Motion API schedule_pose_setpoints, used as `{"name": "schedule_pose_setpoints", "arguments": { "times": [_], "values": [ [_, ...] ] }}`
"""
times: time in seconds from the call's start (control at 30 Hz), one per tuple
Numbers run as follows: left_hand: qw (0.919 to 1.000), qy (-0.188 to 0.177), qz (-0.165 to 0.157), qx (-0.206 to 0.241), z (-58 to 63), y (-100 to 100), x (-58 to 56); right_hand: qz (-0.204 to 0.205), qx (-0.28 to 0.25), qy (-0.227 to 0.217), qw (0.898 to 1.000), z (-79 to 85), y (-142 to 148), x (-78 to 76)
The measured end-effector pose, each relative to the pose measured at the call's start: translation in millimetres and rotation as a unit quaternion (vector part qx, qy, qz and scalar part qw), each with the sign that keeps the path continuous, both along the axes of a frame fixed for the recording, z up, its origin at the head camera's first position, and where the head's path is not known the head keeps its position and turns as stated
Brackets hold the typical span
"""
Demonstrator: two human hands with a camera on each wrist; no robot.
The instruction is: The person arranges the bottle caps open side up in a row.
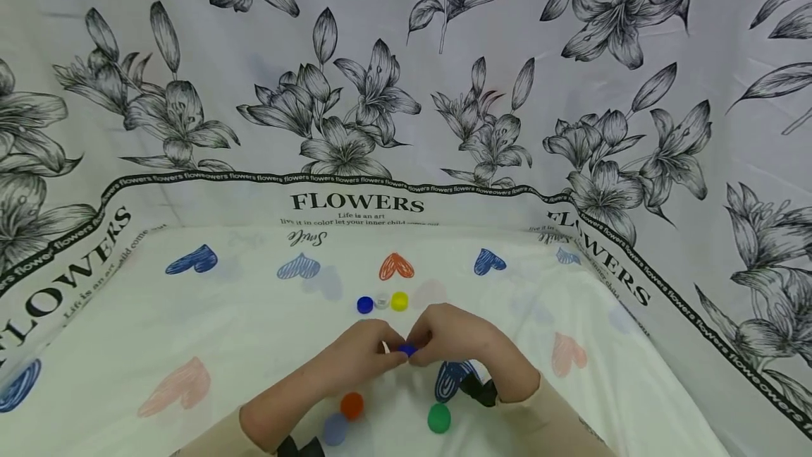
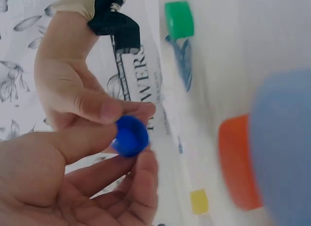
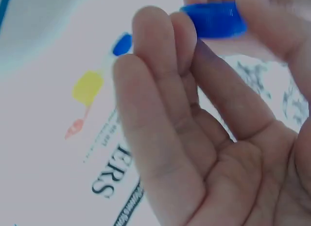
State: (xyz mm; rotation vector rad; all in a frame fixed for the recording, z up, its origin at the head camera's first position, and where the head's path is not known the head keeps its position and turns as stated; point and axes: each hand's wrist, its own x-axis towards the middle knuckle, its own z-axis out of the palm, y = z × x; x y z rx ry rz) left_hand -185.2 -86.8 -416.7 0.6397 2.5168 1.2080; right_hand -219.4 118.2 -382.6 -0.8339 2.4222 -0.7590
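A small blue bottle cap (image 1: pixel 407 350) is held up between the two hands in the middle of the head view. Thumb and fingers of the left hand (image 1: pixel 364 352) pinch it from one side, those of the right hand (image 1: pixel 458 333) from the other. In the left wrist view the hollow inside of the cap (image 2: pixel 131 136) shows, with both thumbs at its rim. From the right wrist, the cap (image 3: pixel 216 20) appears side-on near the right hand (image 3: pixel 194 119), whose other fingers stretch out beside it.
Beyond the hands, a blue cap (image 1: pixel 364 305), a clear cap (image 1: pixel 382 301) and a yellow cap (image 1: pixel 400 301) form a row. Nearer the body lie orange (image 1: pixel 352 406), light blue (image 1: pixel 335 429) and green (image 1: pixel 439 418) caps. A heart-printed white cloth (image 1: pixel 254 323) covers the surface; flower-printed curtains hang around it.
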Motion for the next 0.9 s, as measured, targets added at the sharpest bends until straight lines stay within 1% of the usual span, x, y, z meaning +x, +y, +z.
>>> {"name": "schedule_pose_setpoints", "arguments": {
  "times": [0.13,0.23,0.3,0.4,0.47,0.5,0.6,0.67,0.73,0.8,0.9],
  "values": [
    [0.9984,0.024,0.038,0.034,4.9,1.9,-12.1,-0.026,-0.044,0.016,0.999,9.0,9.5,-8.9],
    [0.9945,0.011,0.074,0.074,8.9,7.2,-23.3,-0.055,-0.057,0.022,0.997,16.3,14.6,-16.0],
    [0.9888,-0.011,0.105,0.106,11.9,11.8,-31.2,-0.075,-0.068,0.018,0.995,20.1,16.7,-20.4],
    [0.9752,-0.049,0.154,0.151,16.4,19.1,-41.6,-0.113,-0.09,-0.002,0.99,23.8,19.5,-26.0],
    [0.9676,-0.064,0.177,0.168,14.9,21.9,-44.9,-0.133,-0.103,-0.022,0.985,21.8,19.9,-28.5],
    [0.9658,-0.066,0.185,0.169,13.7,23.0,-46.2,-0.144,-0.109,-0.033,0.983,20.4,19.9,-30.2],
    [0.9649,-0.062,0.197,0.162,9.0,25.7,-48.9,-0.171,-0.118,-0.057,0.976,14.9,19.8,-36.5],
    [0.9662,-0.056,0.199,0.154,4.9,27.7,-50.2,-0.188,-0.118,-0.065,0.973,10.3,20.1,-42.1],
    [0.9661,-0.059,0.196,0.156,0.3,30.2,-51.3,-0.205,-0.115,-0.068,0.97,5.5,20.7,-47.3],
    [0.9657,-0.068,0.191,0.162,-4.3,33.2,-51.9,-0.217,-0.111,-0.069,0.967,0.4,21.5,-52.2],
    [0.9632,-0.095,0.189,0.166,-10.3,37.3,-51.6,-0.23,-0.107,-0.072,0.965,-7.8,22.2,-57.8]
  ]
}}
